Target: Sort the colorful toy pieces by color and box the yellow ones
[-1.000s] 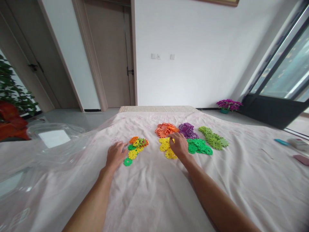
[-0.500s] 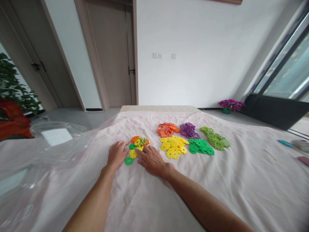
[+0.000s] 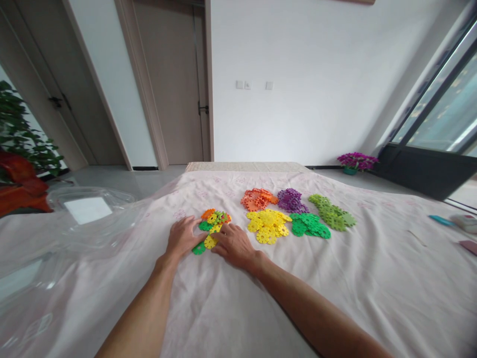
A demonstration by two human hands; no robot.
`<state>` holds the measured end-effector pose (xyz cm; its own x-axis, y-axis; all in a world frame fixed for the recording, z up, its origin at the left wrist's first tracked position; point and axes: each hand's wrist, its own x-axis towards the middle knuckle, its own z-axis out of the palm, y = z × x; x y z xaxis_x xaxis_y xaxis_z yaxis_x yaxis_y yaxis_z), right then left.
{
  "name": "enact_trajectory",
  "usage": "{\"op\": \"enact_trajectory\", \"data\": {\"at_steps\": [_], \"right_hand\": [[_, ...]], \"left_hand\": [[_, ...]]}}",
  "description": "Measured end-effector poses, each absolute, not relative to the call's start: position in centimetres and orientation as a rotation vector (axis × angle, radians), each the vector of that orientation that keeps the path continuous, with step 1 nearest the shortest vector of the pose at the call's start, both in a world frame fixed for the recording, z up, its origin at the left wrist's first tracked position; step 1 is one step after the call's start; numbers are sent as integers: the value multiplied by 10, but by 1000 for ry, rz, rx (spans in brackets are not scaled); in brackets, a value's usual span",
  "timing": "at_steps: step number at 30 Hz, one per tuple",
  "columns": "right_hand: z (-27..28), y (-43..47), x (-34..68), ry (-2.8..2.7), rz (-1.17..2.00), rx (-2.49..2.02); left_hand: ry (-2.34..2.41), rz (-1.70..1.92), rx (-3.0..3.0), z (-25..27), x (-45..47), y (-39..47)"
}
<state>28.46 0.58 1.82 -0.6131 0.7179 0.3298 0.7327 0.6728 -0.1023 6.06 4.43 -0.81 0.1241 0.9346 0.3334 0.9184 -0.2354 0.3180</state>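
Observation:
Toothed plastic discs lie in a small mixed pile between my two hands on the cloth. My left hand rests at the pile's left side, thumb apart from the fingers and its tip reaching over a green disc. My right hand is curled at the right side, thumb and fingertips closed on the edge of a yellow disc. Behind them sit another green disc, an orange disc and a light green disc. My right fingers partly cover the yellow discs.
Sorted heaps lie to the right: yellow, orange, purple, green and light green. Clear plastic packaging is at the left. A blue item lies at the far right of the pale cloth.
The yellow disc at my right fingertips has shifted slightly right and towards me. My left thumb has stretched right over the near green disc. The sorted heaps have not moved.

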Motion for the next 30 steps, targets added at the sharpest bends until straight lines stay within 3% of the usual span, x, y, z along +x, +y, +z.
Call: {"op": "enact_trajectory", "data": {"at_steps": [12, 30], "right_hand": [[17, 7, 291, -2348, -68, -1255], [42, 41, 413, -1705, -263, -1950]], "left_hand": [[1950, 708, 2319, -10, 59, 45], [1957, 716, 2279, -11, 59, 46]]}}
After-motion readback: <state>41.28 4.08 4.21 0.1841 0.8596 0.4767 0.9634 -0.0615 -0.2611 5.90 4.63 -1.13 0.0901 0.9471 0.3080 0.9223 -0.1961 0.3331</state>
